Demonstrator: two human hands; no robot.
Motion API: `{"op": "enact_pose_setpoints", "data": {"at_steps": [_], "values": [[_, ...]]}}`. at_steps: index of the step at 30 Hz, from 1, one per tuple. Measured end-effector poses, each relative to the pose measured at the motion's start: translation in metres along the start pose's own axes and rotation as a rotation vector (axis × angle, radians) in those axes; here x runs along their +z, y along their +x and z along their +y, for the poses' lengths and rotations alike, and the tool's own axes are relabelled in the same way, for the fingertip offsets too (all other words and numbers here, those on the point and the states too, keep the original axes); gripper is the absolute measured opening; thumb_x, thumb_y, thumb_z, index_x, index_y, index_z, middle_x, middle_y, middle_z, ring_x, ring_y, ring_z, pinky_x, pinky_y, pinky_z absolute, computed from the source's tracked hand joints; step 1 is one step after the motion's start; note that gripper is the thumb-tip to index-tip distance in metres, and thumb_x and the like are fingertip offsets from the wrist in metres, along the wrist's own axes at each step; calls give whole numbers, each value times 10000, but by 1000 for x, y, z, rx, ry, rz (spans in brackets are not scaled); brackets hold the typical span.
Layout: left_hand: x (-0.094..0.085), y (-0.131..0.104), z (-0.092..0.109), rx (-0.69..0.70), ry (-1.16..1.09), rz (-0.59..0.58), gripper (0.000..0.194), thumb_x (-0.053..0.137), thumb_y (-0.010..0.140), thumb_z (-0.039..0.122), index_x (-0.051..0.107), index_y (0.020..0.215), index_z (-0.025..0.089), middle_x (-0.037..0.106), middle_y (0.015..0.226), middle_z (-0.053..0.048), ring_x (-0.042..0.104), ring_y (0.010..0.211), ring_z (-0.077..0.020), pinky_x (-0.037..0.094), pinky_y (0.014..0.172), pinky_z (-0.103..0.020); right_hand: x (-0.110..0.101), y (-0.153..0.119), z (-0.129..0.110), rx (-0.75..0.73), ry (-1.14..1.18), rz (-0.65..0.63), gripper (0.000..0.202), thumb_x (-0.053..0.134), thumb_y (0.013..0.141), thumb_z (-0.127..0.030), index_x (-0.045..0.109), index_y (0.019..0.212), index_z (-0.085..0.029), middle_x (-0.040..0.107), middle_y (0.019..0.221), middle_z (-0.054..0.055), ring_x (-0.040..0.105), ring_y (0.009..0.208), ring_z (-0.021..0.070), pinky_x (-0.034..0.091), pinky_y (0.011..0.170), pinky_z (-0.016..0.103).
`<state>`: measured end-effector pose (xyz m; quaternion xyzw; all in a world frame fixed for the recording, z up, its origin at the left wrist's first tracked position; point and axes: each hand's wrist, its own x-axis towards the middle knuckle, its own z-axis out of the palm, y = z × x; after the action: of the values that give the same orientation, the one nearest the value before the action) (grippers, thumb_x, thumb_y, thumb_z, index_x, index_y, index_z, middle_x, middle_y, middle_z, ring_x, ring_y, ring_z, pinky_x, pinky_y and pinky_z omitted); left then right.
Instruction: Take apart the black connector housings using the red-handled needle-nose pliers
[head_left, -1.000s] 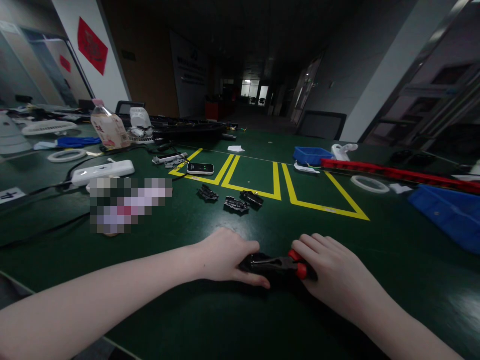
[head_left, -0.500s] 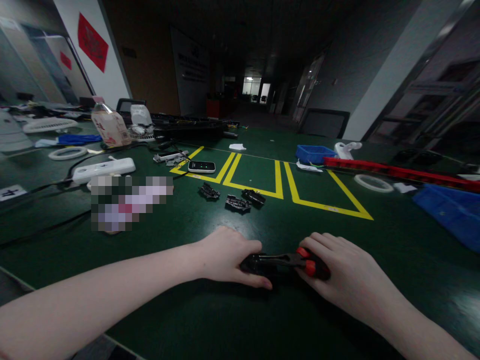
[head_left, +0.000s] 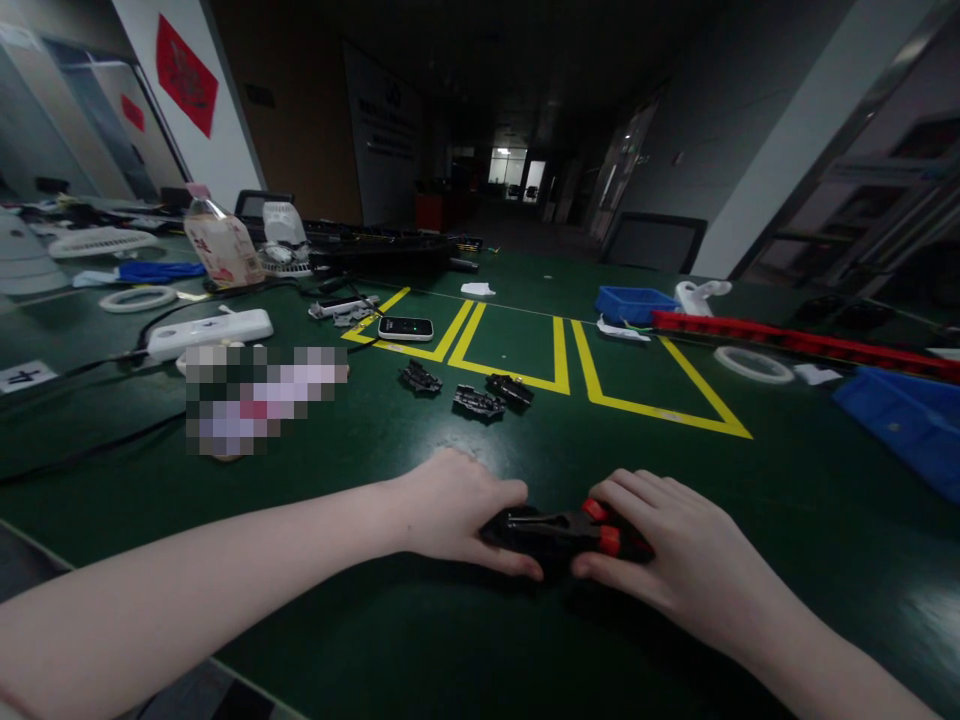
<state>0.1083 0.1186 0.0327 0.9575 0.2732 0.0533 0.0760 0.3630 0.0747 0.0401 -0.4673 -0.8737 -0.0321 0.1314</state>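
Note:
My left hand (head_left: 448,508) is closed around a small black plastic-looking part (head_left: 511,528), thumb and fingers on either side of it. From the right, my right hand (head_left: 679,535) grips a pair of pliers (head_left: 602,530) with red and black handles. Their dark jaws point left and meet the black part; whether they bite on it cannot be made out. Beyond my hands lie three similar black parts: one on the left (head_left: 420,377), one in the middle (head_left: 478,402) and one on the right (head_left: 511,389).
Yellow tape outlines (head_left: 510,377) mark the green table (head_left: 360,620). A small device (head_left: 406,328), a white power strip (head_left: 210,334) and a bottle (head_left: 221,240) stand left. On the right are a blue tray (head_left: 636,302), a red strip (head_left: 795,342) and a blue bin (head_left: 900,425).
My right hand and the pliers have shifted slightly left, closer to my left hand, and the right thumb shows more. The left hand keeps its hold on the black part.

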Motion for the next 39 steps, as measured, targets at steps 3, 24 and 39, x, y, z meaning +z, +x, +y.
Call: {"op": "enact_pose_setpoints", "data": {"at_steps": [3, 24, 39], "values": [[-1, 0, 0, 2, 4, -3, 541, 547, 849, 755, 613, 902, 221, 686, 681, 8, 635, 581, -187, 311, 502, -262, -1, 0, 0, -8, 6, 0, 569, 467, 883, -750, 669, 885, -218, 664, 804, 83, 607, 668, 217, 462, 554, 335], [5, 0, -4, 62, 21, 18, 548, 539, 848, 765, 580, 875, 220, 683, 665, 18, 638, 561, -176, 296, 493, -274, -1, 1, -1, -63, 22, 41, 458, 465, 946, -632, 644, 873, -216, 654, 809, 78, 590, 656, 205, 455, 542, 320], [3, 0, -3, 70, 18, 13, 551, 532, 857, 759, 580, 871, 210, 675, 654, 15, 624, 545, -165, 328, 515, -269, -1, 2, -2, -47, 16, 11, 499, 441, 942, -656, 655, 851, -215, 641, 780, 82, 564, 646, 203, 427, 551, 325]]}}
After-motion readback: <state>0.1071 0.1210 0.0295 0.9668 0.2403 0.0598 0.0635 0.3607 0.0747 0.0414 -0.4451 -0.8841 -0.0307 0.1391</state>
